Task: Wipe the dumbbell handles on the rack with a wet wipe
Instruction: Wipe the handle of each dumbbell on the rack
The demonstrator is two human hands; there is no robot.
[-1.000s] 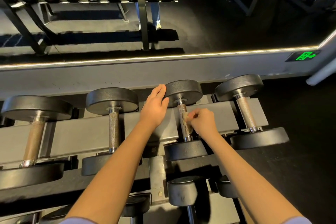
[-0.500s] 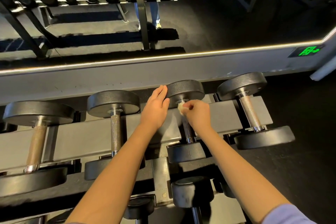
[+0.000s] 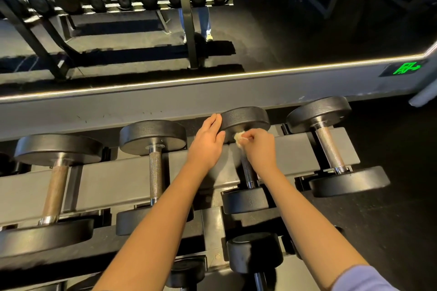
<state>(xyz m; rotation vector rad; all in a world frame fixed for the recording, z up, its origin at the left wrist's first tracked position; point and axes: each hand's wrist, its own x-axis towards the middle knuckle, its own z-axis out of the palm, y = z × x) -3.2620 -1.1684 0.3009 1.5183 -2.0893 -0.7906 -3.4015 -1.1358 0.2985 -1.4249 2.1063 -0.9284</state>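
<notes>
Upper tier of the rack [image 3: 113, 182]: four dumbbells in view. Each lies across the grey rails, with one head toward the rack's far edge and the other at its near edge. From the left end:
- first dumbbell [image 3: 55, 192], grip brownish
- second dumbbell [image 3: 156, 175], grip of knurled steel
- third dumbbell [image 3: 246, 201], with both hands on it
- fourth dumbbell [image 3: 327, 149], nearest the rack's right end, angled slightly to the right

Lower tier: a smaller dumbbell [image 3: 255, 253] sits below the third, by the rack's near edge. Others beside it are partly hidden by the forearms.

Wet wipe [image 3: 240, 137]: a small, pale, crumpled wad at the far end of the third dumbbell's handle [image 3: 248, 172], where the handle meets the far head.

Right hand [image 3: 260, 149]: fingers curled, pinching the wipe against that end of the handle. The near part of the handle shows bare below the hand.

Left hand [image 3: 208, 146]: fingers straight and held together, palm down. The fingertips rest against the left side of the same dumbbell's far head, and the heel of the hand lies over the far rail.

Beyond the rack's far edge: a grey ledge, then a mirror [image 3: 283, 19] reflecting another loaded rack and a person's legs. A green lit sign [image 3: 406, 67] sits at the ledge's right end. A pale sleeve [image 3: 361, 279] covers the upper right arm.
</notes>
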